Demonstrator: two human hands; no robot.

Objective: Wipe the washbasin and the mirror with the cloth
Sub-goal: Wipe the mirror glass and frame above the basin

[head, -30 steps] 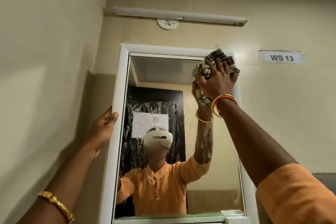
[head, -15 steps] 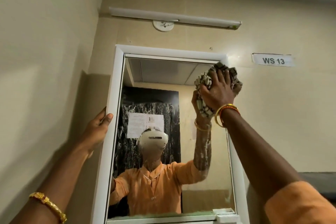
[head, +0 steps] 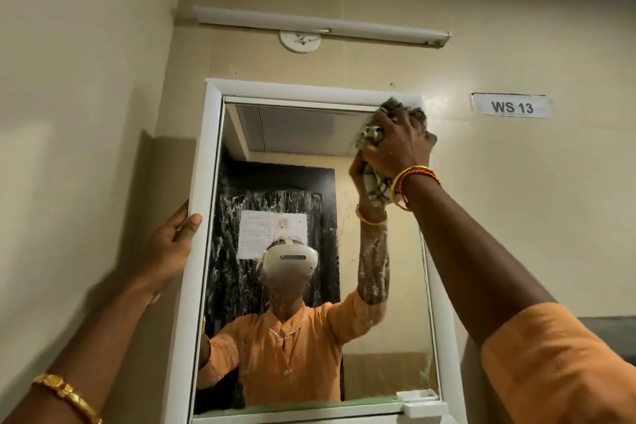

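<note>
Your right hand [head: 399, 144] fingers bunch the soft checked cloth [head: 373, 182] against the mirror [head: 309, 155]; left hand [head: 172, 244] fingers grip its frame edge. Press gently; glass is fragile.

I read one clear label: "WS 13", black caps on a white sign [head: 511, 106] stuck to the wall, just right of the mirror [head: 309, 134] top corner. In the mirror I see a white notice [head: 256, 234] reflected, on a dark door w/ streaks behind the person; it has lines of print and a small emblem near its top, but text is too small and blurred to read. No brand or number legible to me on the light fitting [head: 323, 26] above the mirror.
</note>
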